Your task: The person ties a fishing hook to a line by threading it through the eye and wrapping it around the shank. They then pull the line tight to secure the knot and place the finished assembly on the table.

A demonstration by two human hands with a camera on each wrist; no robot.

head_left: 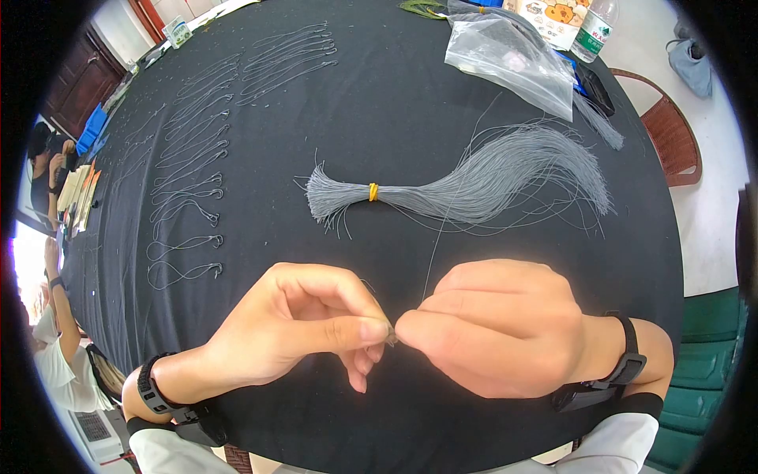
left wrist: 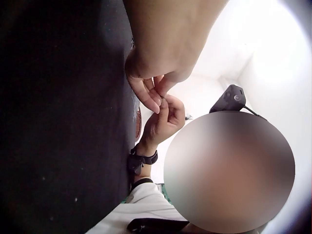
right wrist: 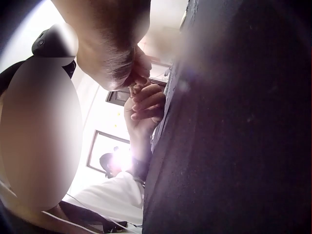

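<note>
Close to the table's near edge, both hands meet fingertip to fingertip. Between thumb and index finger, the left hand (head_left: 308, 320) pinches a thin grey cord, mostly hidden by the fingers. The right hand (head_left: 505, 328), back up with fingers curled, pinches the cord at the same spot. A thin strand (head_left: 431, 265) rises from beside the right fingertips and crosses in front of the bundle. Beyond the hands lies that bundle of grey cords (head_left: 505, 178), bound near its left end by a yellow tie (head_left: 373, 192). Both wrist views show the fingertips together above the black cloth.
Looped, knotted cords (head_left: 189, 201) lie in a column at the left, with more loops (head_left: 288, 63) at the back. A plastic bag (head_left: 505, 67), a water bottle (head_left: 594, 33) and a dark phone-like object (head_left: 594, 88) stand back right. Other people (head_left: 67, 340) sit at left.
</note>
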